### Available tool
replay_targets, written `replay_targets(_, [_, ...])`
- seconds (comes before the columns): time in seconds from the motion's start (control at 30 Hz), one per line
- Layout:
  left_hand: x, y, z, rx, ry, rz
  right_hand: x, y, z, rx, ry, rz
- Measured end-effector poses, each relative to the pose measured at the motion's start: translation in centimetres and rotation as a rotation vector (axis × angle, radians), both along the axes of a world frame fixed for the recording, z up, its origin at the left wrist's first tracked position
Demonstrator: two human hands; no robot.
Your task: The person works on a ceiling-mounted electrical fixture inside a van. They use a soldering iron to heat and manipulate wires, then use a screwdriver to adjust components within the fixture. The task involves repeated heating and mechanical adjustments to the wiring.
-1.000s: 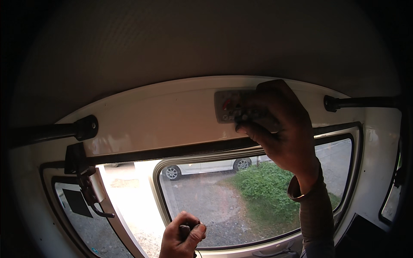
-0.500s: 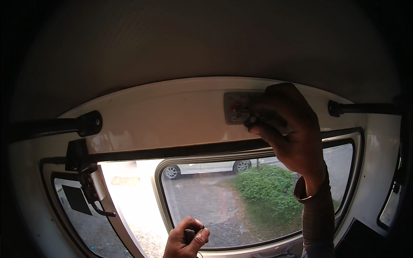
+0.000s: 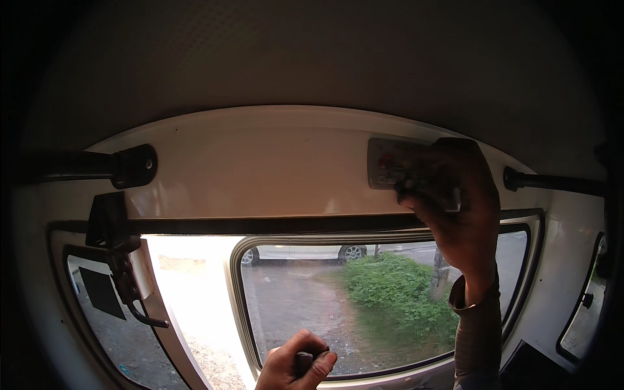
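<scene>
A grey rectangular fixture [image 3: 379,162] with a reddish spot and small fittings is mounted on the pale panel above the window. My right hand [image 3: 469,205] reaches up across its right side. The thumb and fingers are pinched at the fittings, and the dimness hides what lies between them. Lower down, in front of the window, my left hand [image 3: 292,364] is closed, its thumb pressed toward the curled fingers. Something dark shows in its grip, too unclear to name.
A sliding window [image 3: 292,305] shows greenery and a white car outside. Black grab bars [image 3: 133,166] stick out at the left and right [image 3: 552,182]. A dark bracket with a hooked handle [image 3: 146,318] hangs at the left, beside the bright opening.
The view has shifted, so the fixture and my right hand sit further right in it. My right hand stays at the fixture. My left hand remains closed, slightly further right and lower.
</scene>
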State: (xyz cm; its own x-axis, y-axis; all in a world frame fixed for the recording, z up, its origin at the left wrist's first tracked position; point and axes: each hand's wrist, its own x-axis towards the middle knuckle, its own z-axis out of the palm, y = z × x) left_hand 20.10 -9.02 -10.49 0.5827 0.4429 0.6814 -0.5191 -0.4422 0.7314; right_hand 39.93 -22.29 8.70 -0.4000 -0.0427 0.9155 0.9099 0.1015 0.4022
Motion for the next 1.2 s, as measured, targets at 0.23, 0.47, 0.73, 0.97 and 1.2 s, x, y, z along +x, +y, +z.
replay_targets(0.23, [1.0, 0.8, -1.2, -0.048, -0.023, -0.098, 0.8, -0.1, 0.1, -0.021, -0.013, 0.041])
replay_targets(0.47, [0.7, 1.1, -1.3, -0.101, 0.037, -0.130, 1.1, -0.5, 0.0, -0.041, 0.029, 0.081])
replay_targets(0.73, [0.9, 0.6, -0.2, -0.045, 0.026, -0.105, 0.6, 1.1, -0.4, 0.043, 0.020, 0.134])
replay_targets(0.97, [-0.4, -1.1, 2.8, 0.151, 0.033, 0.038, 0.1, 0.7, -0.1, 0.124, -0.058, 0.060])
replay_targets(1.2, [-0.9, -2.4, 2.8, 0.210, -0.064, 0.014, -0.4, 0.1, 0.0, 0.118, -0.085, -0.048])
